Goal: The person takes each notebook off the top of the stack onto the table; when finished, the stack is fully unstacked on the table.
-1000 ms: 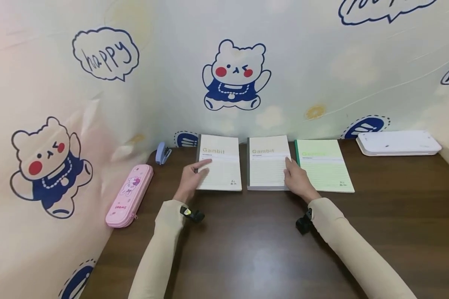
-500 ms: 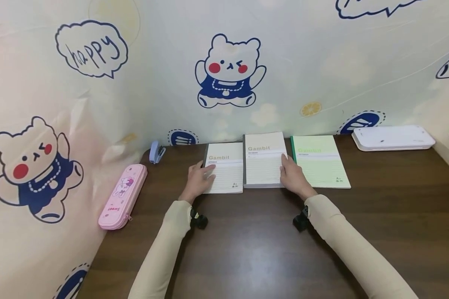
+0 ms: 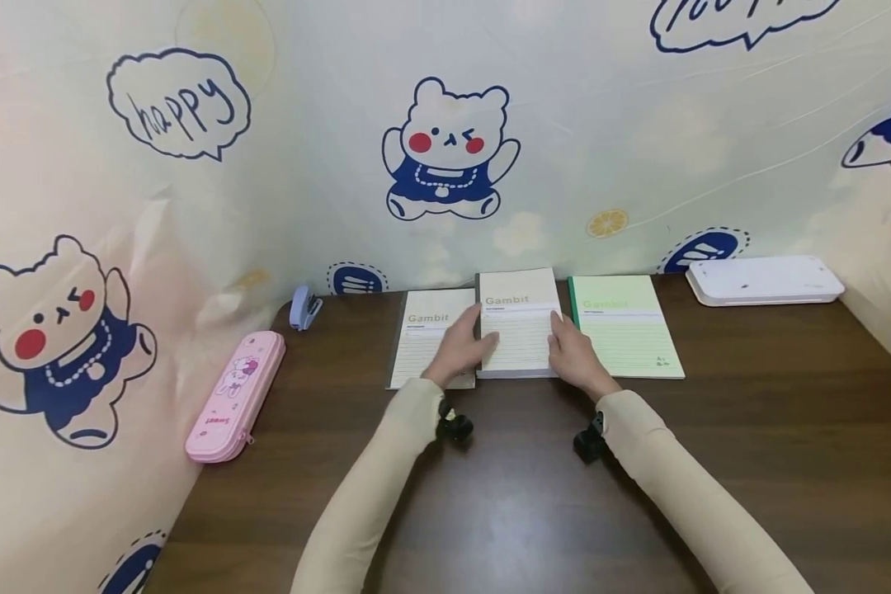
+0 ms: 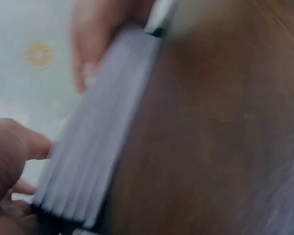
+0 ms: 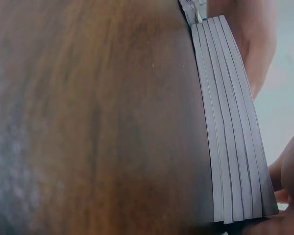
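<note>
Stack of Gambit notebooks (image 3: 518, 326) clamped between left hand (image 3: 464, 351) and right hand (image 3: 575, 356) grip, single notebook (image 3: 423, 342) left, green notebook (image 3: 624, 326) right, brown counter (image 3: 535, 495).

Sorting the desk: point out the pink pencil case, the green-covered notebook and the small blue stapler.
pink pencil case (image 3: 234, 396), head view, lid middle.
green-covered notebook (image 3: 627, 330), head view, cover centre.
small blue stapler (image 3: 304, 308), head view, body.
</note>
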The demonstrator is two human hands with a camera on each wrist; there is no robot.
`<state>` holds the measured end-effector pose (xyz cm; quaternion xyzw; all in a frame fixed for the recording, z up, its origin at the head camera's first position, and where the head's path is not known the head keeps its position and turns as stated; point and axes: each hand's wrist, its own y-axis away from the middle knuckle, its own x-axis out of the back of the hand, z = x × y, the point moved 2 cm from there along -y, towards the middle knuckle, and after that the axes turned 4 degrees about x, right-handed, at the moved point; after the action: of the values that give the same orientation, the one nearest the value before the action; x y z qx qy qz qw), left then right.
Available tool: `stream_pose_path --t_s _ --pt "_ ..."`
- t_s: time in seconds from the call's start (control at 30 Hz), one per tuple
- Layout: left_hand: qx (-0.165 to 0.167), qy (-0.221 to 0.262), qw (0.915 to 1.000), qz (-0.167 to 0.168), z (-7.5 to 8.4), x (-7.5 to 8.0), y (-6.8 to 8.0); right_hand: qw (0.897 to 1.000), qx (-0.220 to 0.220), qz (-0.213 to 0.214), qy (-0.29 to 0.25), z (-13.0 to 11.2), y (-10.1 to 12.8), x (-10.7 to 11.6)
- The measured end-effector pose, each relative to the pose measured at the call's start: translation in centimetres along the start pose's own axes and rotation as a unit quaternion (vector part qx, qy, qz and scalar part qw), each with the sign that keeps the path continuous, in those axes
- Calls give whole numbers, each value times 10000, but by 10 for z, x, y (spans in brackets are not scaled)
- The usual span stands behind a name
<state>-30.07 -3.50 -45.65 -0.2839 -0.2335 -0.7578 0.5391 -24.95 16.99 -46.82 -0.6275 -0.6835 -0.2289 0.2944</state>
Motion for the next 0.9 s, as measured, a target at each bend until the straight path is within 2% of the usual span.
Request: stream_pose_path --t_s 0.1,0.17,0.5,0.57,0.63,0.7,0.77,0.83,0.9 --pt "186 -182 9996 -105 5 -18 -5 9999 -54 -106 24 -2 -1 -2" --pt "231 -280 9993 -35 7 -22 -7 9999 -87 -109 24 -3 -1 0" --pt "241 -275 9992 145 14 -22 -4 9999 -44 -76 107 -5 -2 -1" --pt "233 -35 9993 273 18 -21 -4 9998 -58 -71 154 -4 -2 -1" --pt "303 470 9971 507 22 -18 -4 9998 -72 -74 169 -5 -1 -1" --pt "362 1134 9903 713 26 -15 -5 9998 -73 -69 161 -5 -2 -2" --pt "447 1581 9826 861 29 -13 -6 9999 -63 -65 147 -6 -1 -3" --pt "536 1776 9785 902 30 -13 -6 9999 -42 -47 132 -6 -1 -3" --pt "569 1722 9791 925 30 -14 -7 9999 -20 -22 147 -7 0 -4"
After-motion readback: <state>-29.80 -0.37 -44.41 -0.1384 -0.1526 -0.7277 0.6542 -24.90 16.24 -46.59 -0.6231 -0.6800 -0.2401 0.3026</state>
